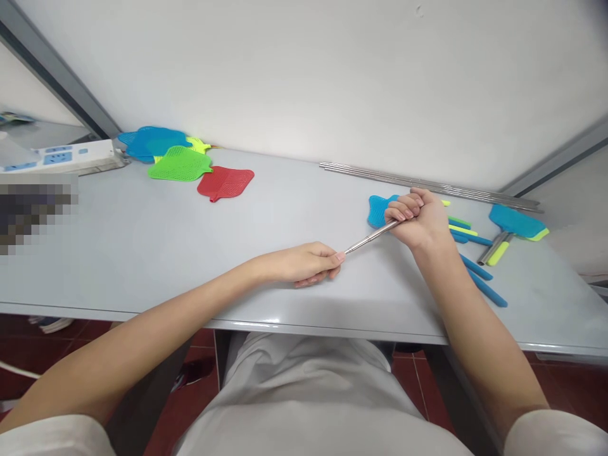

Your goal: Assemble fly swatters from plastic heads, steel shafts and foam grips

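A shiny telescopic metal rod [371, 239] slants between my two hands above the grey table [285, 228]. My left hand [313, 263] pinches its thin lower end between thumb and fingers. Wrapped round the thicker upper part is my right hand [418, 218], closed in a fist that hides the rod's far end. A blue fly swatter head [377, 211] shows just behind the right fist, partly covered by it; whether it lies on the table or joins something is hidden. Several blue handle sleeves [487, 288] lie by the right wrist, along with a green sleeve [460, 223] and a yellow one [463, 230].
Thin metal rods [427, 187] lie along the wall. At right are a blue swatter head [517, 220] and a yellow-green handle [498, 253]. Blue [156, 142], green [180, 164] and red [225, 182] swatter heads lie at left, near a white power strip [71, 155].
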Action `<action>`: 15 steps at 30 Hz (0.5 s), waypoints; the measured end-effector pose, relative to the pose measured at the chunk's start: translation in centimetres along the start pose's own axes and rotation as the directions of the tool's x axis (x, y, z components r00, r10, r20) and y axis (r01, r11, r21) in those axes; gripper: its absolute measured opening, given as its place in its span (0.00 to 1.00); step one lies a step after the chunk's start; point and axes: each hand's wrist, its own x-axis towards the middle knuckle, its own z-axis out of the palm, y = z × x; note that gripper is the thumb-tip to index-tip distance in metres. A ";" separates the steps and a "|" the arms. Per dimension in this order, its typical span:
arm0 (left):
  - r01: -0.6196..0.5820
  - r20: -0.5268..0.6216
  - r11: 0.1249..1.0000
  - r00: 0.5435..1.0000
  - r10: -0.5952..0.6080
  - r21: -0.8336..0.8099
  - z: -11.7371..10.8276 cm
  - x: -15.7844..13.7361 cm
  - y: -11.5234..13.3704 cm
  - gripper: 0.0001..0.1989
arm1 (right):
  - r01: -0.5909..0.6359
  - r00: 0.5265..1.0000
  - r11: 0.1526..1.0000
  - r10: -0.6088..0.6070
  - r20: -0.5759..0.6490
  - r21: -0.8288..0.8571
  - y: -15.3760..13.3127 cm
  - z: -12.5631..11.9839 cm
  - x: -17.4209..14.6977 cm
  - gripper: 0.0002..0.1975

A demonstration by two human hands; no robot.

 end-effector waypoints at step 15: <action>0.029 0.044 0.999 0.999 -0.028 -0.017 0.1 -0.3 0.5 0.20 | -0.049 0.999 0.998 0.048 -0.016 -0.030 0.8 0.2 -0.2 0.16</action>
